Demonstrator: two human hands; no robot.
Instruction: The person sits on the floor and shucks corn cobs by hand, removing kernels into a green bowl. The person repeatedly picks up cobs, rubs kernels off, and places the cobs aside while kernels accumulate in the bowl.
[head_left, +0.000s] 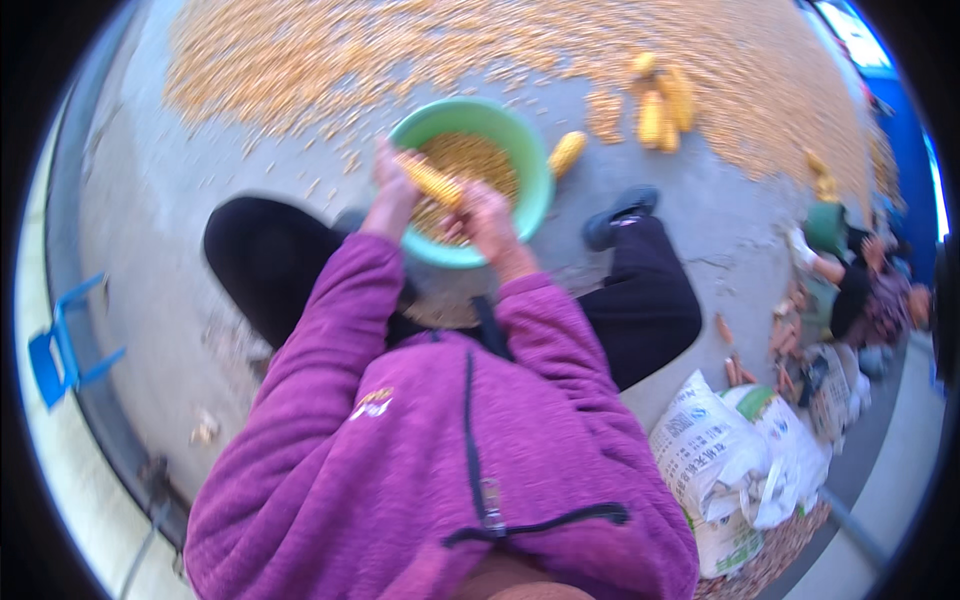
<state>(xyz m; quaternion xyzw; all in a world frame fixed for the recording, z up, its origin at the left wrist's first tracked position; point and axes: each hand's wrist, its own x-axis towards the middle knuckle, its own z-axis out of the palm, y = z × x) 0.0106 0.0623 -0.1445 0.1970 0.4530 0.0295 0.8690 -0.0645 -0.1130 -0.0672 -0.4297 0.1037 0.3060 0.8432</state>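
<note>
Over a green plastic basin (534, 150) I hold a yellow ear of corn (429, 180) between both hands. My left hand (395, 180) grips its upper-left end, and my right hand (486, 214) is closed about the lower-right end. Loose corn kernels (480, 159) cover the basin's bottom. Just outside the rim, to the right, another ear of corn (567, 154) rests on the concrete floor. My fingers are partly blurred.
Corn kernels (315, 60) spread widely over the floor ahead. Several ears (660, 112) lie piled at front right. White woven sacks (712, 442) stand at my right, near bare cobs (784, 337) and a seated person (885, 300). A blue plastic stool (56, 364) is far left.
</note>
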